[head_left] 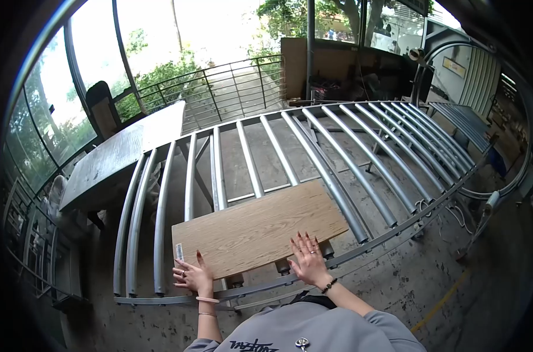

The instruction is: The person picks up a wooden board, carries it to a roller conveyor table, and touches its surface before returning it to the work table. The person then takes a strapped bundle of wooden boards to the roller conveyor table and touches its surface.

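A wood-grain board (257, 229) lies flat across the metal rollers of a roller conveyor (219, 170), close to my body. A small white barcode label (179, 252) is stuck near its left end. My left hand (193, 276) rests at the board's near left corner, fingers spread, just below the label. My right hand (309, 259) lies on the near edge toward the right end, its fingers stretched out over the surface. Neither hand is wrapped around anything. The undersides of both palms are hidden.
At the left stands a table with a pale top (111, 161). The conveyor curves away to the right toward a large metal ring (528, 158). Beyond it is a metal railing (219, 91). A grey corrugated panel (463, 124) sits at the conveyor's far right end.
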`<action>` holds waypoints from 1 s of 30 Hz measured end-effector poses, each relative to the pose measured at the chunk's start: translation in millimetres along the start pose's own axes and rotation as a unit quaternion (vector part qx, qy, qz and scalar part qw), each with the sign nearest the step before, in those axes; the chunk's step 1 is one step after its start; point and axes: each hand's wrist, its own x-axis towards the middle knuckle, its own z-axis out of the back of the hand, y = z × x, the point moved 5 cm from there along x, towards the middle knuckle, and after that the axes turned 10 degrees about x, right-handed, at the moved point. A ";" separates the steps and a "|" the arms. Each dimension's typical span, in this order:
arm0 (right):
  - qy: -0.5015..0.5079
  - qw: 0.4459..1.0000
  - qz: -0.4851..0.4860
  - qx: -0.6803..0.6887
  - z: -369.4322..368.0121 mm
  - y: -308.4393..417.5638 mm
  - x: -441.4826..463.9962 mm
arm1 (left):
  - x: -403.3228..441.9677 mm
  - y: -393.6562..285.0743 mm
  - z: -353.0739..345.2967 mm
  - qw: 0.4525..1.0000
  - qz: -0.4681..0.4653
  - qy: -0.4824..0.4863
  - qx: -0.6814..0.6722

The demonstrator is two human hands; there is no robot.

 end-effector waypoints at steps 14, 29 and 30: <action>-0.001 0.999 -0.040 -0.013 56.7 -158.5 -29.5 | -123.6 -116.4 15.3 0.999 -0.022 0.025 0.015; -0.020 0.997 -0.053 -0.048 137.6 -319.0 -60.5 | -247.6 -226.1 26.0 0.976 -0.214 -0.032 -0.021; -0.025 0.997 -0.057 -0.048 141.8 -324.6 -64.7 | -254.8 -233.3 24.7 0.976 -0.215 -0.041 -0.012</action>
